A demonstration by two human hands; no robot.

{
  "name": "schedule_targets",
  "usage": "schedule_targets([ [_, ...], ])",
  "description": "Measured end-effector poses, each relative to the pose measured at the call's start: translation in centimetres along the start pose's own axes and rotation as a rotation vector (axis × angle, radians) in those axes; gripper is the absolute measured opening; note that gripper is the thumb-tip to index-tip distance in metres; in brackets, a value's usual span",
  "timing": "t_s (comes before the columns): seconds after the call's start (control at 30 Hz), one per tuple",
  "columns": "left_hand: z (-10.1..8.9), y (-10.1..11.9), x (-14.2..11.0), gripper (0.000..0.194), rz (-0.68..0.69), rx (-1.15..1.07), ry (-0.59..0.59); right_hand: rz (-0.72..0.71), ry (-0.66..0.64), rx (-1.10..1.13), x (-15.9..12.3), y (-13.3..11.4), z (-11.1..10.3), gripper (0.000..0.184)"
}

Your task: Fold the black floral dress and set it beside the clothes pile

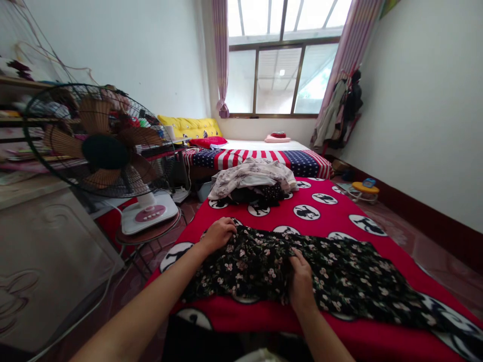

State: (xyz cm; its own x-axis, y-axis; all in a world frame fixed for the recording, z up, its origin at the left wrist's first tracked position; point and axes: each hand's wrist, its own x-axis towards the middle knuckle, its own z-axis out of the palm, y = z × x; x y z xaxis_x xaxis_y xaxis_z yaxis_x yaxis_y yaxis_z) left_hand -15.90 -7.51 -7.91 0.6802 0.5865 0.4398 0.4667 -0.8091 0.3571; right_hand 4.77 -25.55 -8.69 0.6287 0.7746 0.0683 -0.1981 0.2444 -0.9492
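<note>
A long black garment point(260, 261) with small pinkish-white flowers and green leaves lies stretched across the red-covered surface in front of me; its exact kind is unclear. My left hand point(222, 234) is closed on its far edge near the left end, fingers curled over the cloth. Around the garment's middle, my right hand point(301, 279) has its fingers bent into a fold, with the thumb hidden. The part to the right trails off toward the lower right corner. Beyond it sits a heap of clothes point(252, 176), pale printed cloth on top and dark pieces below.
The red cover point(241, 306) has white round cartoon prints. An electric fan point(105, 151) stands on a round stool at left, beside a cabinet point(49, 261). Behind the heap is a bed with a flag-patterned cover point(256, 158). A yellow-topped stool point(365, 188) stands at right.
</note>
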Motion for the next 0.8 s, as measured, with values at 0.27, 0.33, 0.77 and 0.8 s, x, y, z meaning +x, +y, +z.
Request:
schedule_targets([
  [0.27,-3.0,-0.6,0.0,0.022,-0.001,-0.243,0.032,-0.088,-0.364,-0.517,1.9,-10.9,-5.8,0.026],
  [0.33,-3.3,-0.3,-0.6,0.022,0.008,-0.244,-0.009,-0.123,-0.409,-0.655,1.9,-12.1,-7.6,0.025],
  [0.77,-1.9,1.8,-2.8,0.014,0.175,0.052,-0.202,-0.081,-0.443,-1.045,3.0,-12.2,-18.0,0.042],
  [0.8,-1.7,1.8,-2.7,0.012,0.196,0.038,-0.213,-0.084,-0.450,-1.035,2.7,-12.5,-17.9,0.042],
])
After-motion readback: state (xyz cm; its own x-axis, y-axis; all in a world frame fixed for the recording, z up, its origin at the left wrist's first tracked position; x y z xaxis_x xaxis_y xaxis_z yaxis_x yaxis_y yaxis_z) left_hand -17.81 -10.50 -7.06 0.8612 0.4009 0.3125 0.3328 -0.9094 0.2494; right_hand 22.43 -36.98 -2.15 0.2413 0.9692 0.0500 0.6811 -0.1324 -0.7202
